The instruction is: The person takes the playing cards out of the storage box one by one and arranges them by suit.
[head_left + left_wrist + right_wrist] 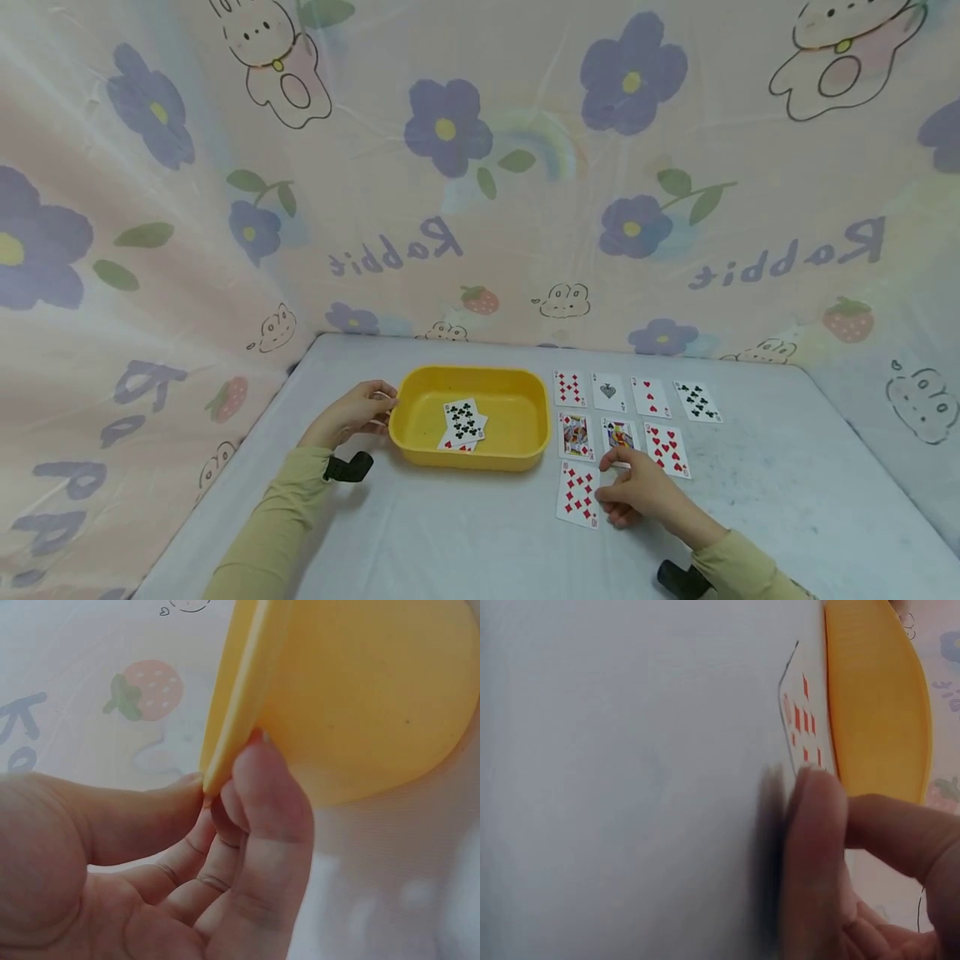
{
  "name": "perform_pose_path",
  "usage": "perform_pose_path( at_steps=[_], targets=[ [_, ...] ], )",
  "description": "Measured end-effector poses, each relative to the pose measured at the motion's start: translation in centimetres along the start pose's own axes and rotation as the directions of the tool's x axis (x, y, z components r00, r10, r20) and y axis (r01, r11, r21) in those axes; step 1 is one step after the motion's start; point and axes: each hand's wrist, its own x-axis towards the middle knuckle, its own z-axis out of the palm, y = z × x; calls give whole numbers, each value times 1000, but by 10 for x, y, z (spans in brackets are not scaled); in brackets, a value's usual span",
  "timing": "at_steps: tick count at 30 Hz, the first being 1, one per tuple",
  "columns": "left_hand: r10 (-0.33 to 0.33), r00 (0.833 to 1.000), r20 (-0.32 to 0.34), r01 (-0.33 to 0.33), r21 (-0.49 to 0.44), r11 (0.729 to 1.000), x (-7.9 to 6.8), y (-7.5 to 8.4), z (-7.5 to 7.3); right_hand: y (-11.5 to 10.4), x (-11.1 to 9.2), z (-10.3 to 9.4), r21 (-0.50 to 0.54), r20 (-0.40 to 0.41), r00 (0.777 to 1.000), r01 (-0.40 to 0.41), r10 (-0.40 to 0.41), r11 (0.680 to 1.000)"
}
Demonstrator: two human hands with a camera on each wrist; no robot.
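Note:
My left hand [358,414] pinches the left rim of a yellow plastic basin [405,454] between thumb and fingers [274,802]. Inside the basin, a clubs playing card [463,419] overlaps other cards, one with red pips. To the right, my right hand [637,492] is low over the table, fingers bent, its fingertips right at the right edge of a diamonds card [577,494]. That card lies face up on the table, partly covered by the fingers [814,840] in the right wrist view. The same hand partly hides a face card [617,432] just above it.
More cards lie face up in rows right of the basin: an ace of spades [608,392], a three of hearts [650,397], a clubs card [698,402], another hearts card [667,450]. A white cloth [465,533] covers the table; a patterned curtain [525,208] stands behind.

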Motion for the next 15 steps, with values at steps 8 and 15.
perform_pose_path(
  at_steps=[8,15],
  targets=[
    [-13,1000,0,13,8,1000,-1,3,-1,-2,1,-1,-8,-18,1000,2,-2,1000],
    [-13,1000,-6,13,12,1000,2,2,-1,-17,4,-11,-9,-14,995,98,-98,995]
  ],
)
